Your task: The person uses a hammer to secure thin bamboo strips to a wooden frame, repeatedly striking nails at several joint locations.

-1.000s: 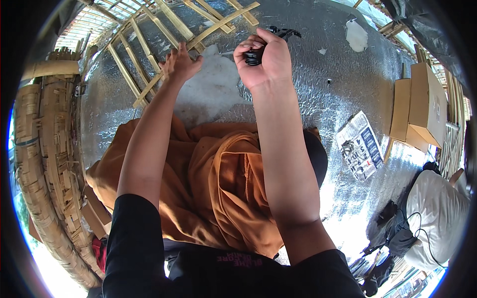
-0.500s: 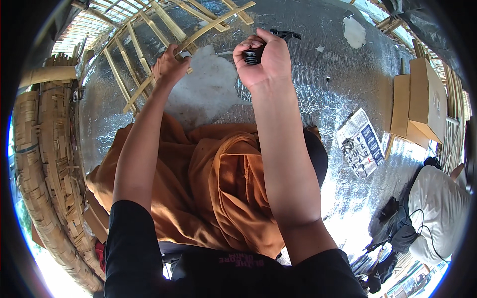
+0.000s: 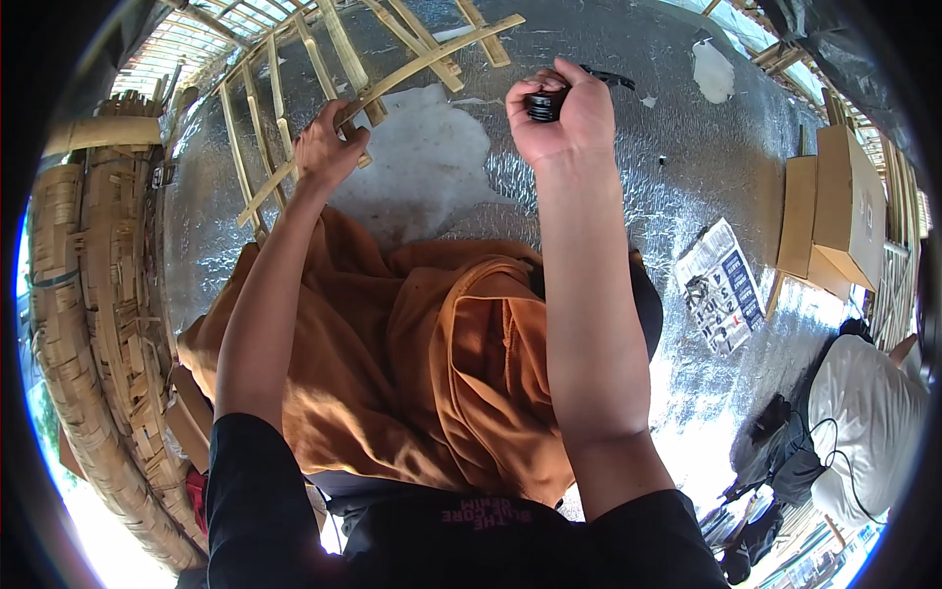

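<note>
A lattice of pale bamboo strips (image 3: 442,57) lies at the upper left, with a long crosspiece running slantwise over several slats. My left hand (image 3: 329,149) is closed on that crosspiece, fingers bent over its far side and thumb toward the right. Raised to the right of the lattice, my right hand (image 3: 572,116) grips a black tool that looks like a hammer (image 3: 545,105). Its ribbed handle end faces me, and its dark head pokes out beyond my thumb; the fist hides the middle. Brown-orange cloth (image 3: 392,344) covers my lap.
Silvery foil sheeting (image 3: 628,206) with a pale worn patch (image 3: 422,147) spreads under the lattice. Printed paper (image 3: 721,285) and an open cardboard box (image 3: 834,206) are at right. Woven bamboo rolls (image 3: 78,344) line the left side; a white bag (image 3: 859,422) sits lower right.
My right hand has moved rightward with the black tool, away from the lattice. My left hand has shifted slightly left along the crosspiece. The whole view has also shifted a little.
</note>
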### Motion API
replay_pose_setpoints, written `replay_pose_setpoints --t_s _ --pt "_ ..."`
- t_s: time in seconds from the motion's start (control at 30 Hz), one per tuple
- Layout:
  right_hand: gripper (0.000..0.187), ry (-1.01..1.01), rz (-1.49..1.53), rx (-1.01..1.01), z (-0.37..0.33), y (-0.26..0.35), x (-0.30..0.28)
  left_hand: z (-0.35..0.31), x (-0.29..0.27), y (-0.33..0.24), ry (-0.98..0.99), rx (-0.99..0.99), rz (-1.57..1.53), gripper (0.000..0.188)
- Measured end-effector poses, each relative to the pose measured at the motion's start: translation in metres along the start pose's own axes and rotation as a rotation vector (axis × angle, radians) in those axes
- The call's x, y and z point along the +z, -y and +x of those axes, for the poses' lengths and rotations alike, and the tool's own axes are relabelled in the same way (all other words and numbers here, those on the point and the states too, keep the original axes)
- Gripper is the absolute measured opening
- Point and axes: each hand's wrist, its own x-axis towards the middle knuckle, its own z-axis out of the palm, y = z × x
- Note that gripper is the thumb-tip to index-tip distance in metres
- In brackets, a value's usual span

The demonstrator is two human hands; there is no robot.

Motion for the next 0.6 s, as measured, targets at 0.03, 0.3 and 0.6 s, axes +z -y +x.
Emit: replay_pose_setpoints --t_s 0.03,0.3,0.6 --pt "0.014 -0.002 0.005 -0.006 0.0 0.002 0.0 -0.002 -0.002 0.0 -0.001 0.008 -0.019 0.054" --pt "0.021 0.0 0.002 0.0 -0.003 0.005 0.002 -0.005 -0.016 0.002 -0.02 0.038 -0.075 0.052" --pt "0.016 0.001 0.019 -0.027 -0.001 0.01 -0.002 -0.017 -0.018 -0.011 -0.009 0.029 -0.036 0.049"
